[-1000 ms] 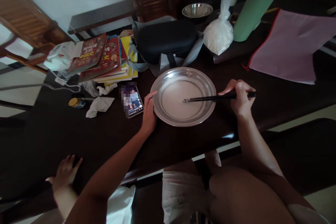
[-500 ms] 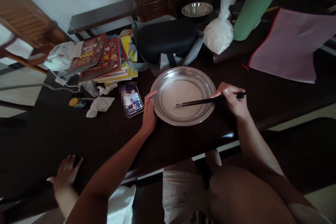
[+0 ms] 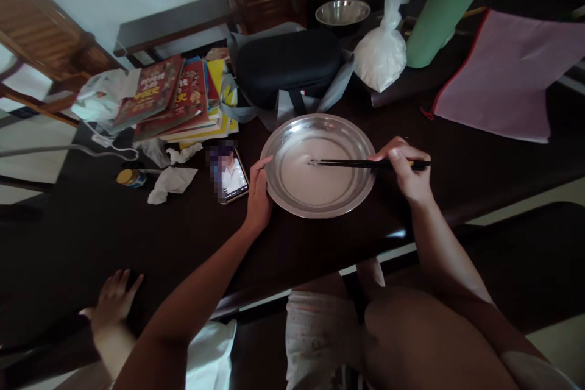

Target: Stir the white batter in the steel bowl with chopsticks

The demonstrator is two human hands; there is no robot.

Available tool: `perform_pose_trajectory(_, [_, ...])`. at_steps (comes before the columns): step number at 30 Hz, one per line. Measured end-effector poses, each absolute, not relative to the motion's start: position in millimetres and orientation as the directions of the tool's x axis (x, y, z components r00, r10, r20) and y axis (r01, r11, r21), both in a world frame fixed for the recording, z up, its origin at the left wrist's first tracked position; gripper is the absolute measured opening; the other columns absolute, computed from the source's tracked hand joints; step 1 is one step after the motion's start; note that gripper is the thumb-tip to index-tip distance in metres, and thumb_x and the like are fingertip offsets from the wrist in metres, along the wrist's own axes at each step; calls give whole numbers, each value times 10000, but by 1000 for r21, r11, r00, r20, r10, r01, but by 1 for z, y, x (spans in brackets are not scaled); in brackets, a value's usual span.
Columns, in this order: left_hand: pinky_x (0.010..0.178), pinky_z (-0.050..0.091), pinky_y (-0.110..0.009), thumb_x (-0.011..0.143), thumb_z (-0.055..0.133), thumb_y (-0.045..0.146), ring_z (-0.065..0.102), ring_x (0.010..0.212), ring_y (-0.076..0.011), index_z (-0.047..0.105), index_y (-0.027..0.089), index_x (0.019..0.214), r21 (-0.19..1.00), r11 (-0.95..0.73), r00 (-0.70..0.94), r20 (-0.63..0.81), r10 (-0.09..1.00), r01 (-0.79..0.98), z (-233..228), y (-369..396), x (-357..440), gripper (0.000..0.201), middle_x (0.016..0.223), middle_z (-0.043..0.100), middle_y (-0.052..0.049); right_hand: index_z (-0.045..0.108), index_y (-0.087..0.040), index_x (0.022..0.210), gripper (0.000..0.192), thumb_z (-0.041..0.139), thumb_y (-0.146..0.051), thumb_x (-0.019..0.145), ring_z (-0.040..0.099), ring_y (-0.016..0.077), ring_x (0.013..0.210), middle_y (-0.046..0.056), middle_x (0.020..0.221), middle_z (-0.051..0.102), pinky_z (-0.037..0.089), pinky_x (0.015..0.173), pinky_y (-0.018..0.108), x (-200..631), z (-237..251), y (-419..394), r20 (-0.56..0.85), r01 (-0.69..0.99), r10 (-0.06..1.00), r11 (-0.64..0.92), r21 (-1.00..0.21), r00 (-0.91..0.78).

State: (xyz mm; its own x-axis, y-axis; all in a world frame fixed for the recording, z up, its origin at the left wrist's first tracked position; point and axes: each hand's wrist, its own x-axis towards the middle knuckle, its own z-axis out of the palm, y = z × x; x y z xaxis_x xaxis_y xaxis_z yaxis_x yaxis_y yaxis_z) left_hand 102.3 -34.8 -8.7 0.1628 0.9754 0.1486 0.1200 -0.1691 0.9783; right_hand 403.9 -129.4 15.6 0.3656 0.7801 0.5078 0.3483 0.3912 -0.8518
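A wide steel basin (image 3: 315, 210) stands near the table's front edge, with a milky white liquid (image 3: 315, 183) in its bottom. My left hand (image 3: 260, 195) grips the basin's left rim, fingers on the rim and side. Black chopsticks (image 3: 347, 163) are held in my right hand (image 3: 406, 170), which is closed around their upper ends at the basin's right rim. Their tips dip into the liquid near the middle of the basin. A phone (image 3: 232, 175) with a lit screen lies just left of my left hand.
Behind the basin sits a black case (image 3: 290, 64) in a grey bag. A tied bag of white powder (image 3: 381, 58), a green cylinder (image 3: 450, 12) and a pink cloth bag (image 3: 507, 82) are to the right. Books (image 3: 159, 94), tissues (image 3: 172, 184) and another person's hand (image 3: 114, 298) are at left.
The chopstick tips have moved away from me through the liquid, and the chopsticks now lie more level. My left hand stays on the rim. The phone's picture has changed.
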Motion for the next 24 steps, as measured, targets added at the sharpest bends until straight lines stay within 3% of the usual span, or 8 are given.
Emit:
perform_pose_trajectory(3, [1192, 446, -438, 1060, 503, 575, 603, 1277, -267, 690, 262, 1214, 981, -155, 165, 135, 977, 117, -7, -36, 103, 395, 1318, 673, -88, 785, -308, 701, 424, 627, -553, 1010, 649, 192, 594, 9, 638, 733, 507, 622, 403, 405, 15, -130, 505, 272, 729, 425, -863, 463])
perform_pose_trajectory(5, [1184, 450, -436, 1039, 523, 621, 603, 1279, -271, 692, 268, 1218, 983, -153, 155, 136, 979, 105, -6, -36, 103, 431, 1297, 676, -80, 791, -311, 706, 419, 636, -567, 999, 664, 199, 608, 10, 651, 749, 515, 613, 403, 406, 14, -130, 474, 254, 789, 402, -880, 392])
perform_pose_trajectory(8, [1178, 453, -425, 1012, 543, 675, 603, 1278, -271, 698, 269, 1220, 982, -160, 145, 144, 979, 104, -5, -36, 103, 482, 1278, 681, -74, 823, -323, 768, 334, 709, -579, 949, 739, 233, 753, 11, 756, 802, 579, 718, 427, 408, 14, -129, 430, 299, 867, 353, -887, 252])
perform_pose_trajectory(10, [1176, 455, -418, 1011, 546, 679, 607, 1268, -265, 704, 268, 1212, 979, -169, 146, 152, 977, 113, -5, -36, 103, 484, 1289, 684, -71, 823, -323, 775, 331, 709, -579, 951, 744, 235, 772, 14, 764, 796, 583, 752, 432, 408, 14, -128, 452, 323, 837, 355, -877, 309])
perform_pose_trajectory(14, [1174, 459, -411, 1025, 530, 662, 619, 1248, -254, 709, 273, 1219, 977, -176, 150, 157, 976, 120, -8, -35, 103, 470, 1305, 689, -68, 786, -308, 696, 451, 617, -592, 1003, 661, 209, 604, 27, 640, 717, 529, 639, 417, 407, 15, -130, 485, 287, 733, 392, -874, 476])
perform_pose_trajectory(19, [1191, 447, -425, 1043, 522, 603, 613, 1258, -255, 711, 271, 1224, 981, -165, 152, 149, 977, 100, -11, -34, 102, 423, 1315, 686, -71, 833, -317, 778, 343, 689, -558, 975, 727, 230, 750, 24, 733, 768, 558, 722, 423, 407, 15, -130, 461, 307, 843, 377, -874, 278])
perform_pose_trajectory(21, [1196, 444, -431, 1053, 514, 585, 613, 1255, -256, 709, 263, 1228, 980, -170, 160, 153, 975, 100, -11, -34, 101, 414, 1318, 683, -78, 824, -325, 774, 333, 695, -561, 971, 728, 229, 764, 20, 748, 777, 560, 751, 432, 407, 13, -128, 488, 332, 809, 385, -861, 328])
perform_pose_trajectory(24, [1204, 439, -436, 1059, 506, 590, 610, 1259, -258, 703, 261, 1232, 975, -191, 168, 170, 971, 118, -11, -34, 101, 420, 1320, 680, -83, 788, -316, 711, 416, 630, -559, 1009, 661, 206, 617, 22, 659, 733, 520, 644, 424, 408, 11, -128, 506, 287, 725, 416, -863, 468])
